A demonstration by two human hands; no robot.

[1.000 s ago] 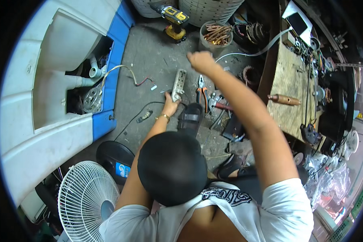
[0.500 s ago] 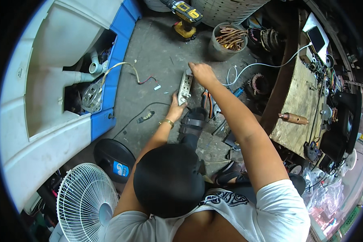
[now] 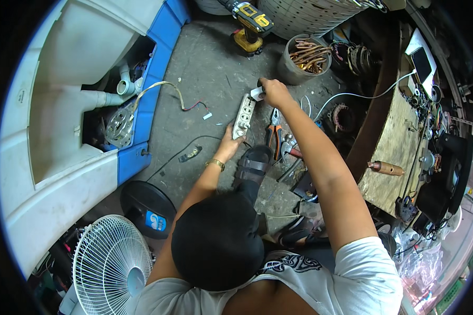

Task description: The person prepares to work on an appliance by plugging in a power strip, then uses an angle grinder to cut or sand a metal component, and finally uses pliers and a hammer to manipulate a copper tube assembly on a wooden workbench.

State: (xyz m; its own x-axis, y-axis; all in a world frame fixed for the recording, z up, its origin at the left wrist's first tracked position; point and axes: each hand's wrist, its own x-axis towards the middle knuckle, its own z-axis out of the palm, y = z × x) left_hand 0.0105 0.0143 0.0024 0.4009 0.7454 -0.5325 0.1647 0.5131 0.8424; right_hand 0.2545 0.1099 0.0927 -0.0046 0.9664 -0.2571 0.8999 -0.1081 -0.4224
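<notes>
My left hand (image 3: pixel 229 145) grips the lower end of a white power strip (image 3: pixel 245 111) with several round sockets, held above the concrete floor. Something pale is plugged into the socket nearest that hand. At the strip's far end, my right hand (image 3: pixel 276 95) is closed around a small, flat white piece (image 3: pixel 257 94) with a dark end; its kind is unclear. That piece is beside the strip's top, and whether they touch I cannot tell. Right of the strip lie orange-and-black pliers (image 3: pixel 274 135) and a hammer (image 3: pixel 293 150). A sandalled foot (image 3: pixel 255 164) is just below.
A yellow-black cordless drill (image 3: pixel 251 29) stands far ahead, beside a bucket (image 3: pixel 294 72) of copper pipe pieces. The blue-white casing (image 3: pixel 160 79) flanks my left, with a fan (image 3: pixel 110 262) nearer. On my right is a wooden bench (image 3: pixel 383 136). A black cable (image 3: pixel 176 152) crosses the floor.
My right hand has moved right and slightly away from the strip's top end, so the white piece in it now shows. The left hand still holds the strip. The view has shifted slightly.
</notes>
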